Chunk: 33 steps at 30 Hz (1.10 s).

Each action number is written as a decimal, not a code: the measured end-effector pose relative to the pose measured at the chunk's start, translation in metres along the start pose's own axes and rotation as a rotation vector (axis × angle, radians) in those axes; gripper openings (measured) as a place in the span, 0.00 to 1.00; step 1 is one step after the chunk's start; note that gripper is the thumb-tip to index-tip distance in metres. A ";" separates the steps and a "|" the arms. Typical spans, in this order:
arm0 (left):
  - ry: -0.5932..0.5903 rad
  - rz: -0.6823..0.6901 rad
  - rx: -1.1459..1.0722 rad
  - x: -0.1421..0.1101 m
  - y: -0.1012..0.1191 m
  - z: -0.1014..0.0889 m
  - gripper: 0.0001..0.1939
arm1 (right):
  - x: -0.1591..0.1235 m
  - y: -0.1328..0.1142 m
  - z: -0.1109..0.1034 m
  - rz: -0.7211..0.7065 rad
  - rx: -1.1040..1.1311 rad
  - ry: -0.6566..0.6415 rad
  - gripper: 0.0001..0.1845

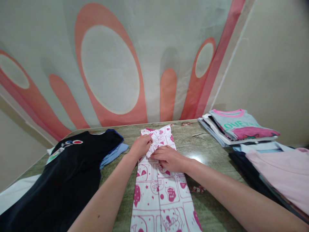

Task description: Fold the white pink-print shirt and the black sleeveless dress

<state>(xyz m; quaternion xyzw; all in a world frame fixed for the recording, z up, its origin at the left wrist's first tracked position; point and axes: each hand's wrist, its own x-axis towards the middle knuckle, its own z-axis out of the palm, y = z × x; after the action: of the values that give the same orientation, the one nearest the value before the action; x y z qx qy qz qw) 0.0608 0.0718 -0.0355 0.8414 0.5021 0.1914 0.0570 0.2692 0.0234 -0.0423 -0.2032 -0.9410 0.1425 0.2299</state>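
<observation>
A white shirt (147, 198) with magenta cartoon prints lies lengthwise on the table, its sides folded in to make a long narrow strip. Its magenta neckline edge shows at the far end. My left hand (142, 145) is closed on the cloth by the left edge, just below the neckline, fingers curled. Beside it, my right hand (169, 158) pinches the folded-over sleeve part near the middle of the strip. Both hands rest low on the shirt, and some fingertips are hidden behind the knuckles and cloth.
At the left lies a spread black T-shirt (72, 180) over a light blue garment (113, 155) and white cloth. Folded shirts (241, 125) are stacked at the back right, with a pink shirt (285, 174) on another pile nearer. The wooden table (207, 148) ends at a patterned wall.
</observation>
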 end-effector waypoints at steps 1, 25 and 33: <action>-0.004 -0.031 0.050 -0.001 0.001 -0.002 0.08 | 0.000 0.001 0.000 -0.006 0.016 0.013 0.25; 0.034 -0.096 0.242 -0.004 0.009 0.011 0.25 | 0.001 0.013 0.006 -0.048 0.087 0.123 0.23; 0.129 -0.017 0.151 0.007 0.011 0.009 0.14 | 0.001 0.011 0.004 -0.008 0.072 0.092 0.23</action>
<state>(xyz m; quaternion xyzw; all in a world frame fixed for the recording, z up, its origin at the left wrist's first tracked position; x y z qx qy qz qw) 0.0763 0.0733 -0.0389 0.8250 0.5249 0.2061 -0.0376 0.2703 0.0331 -0.0493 -0.1974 -0.9246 0.1657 0.2804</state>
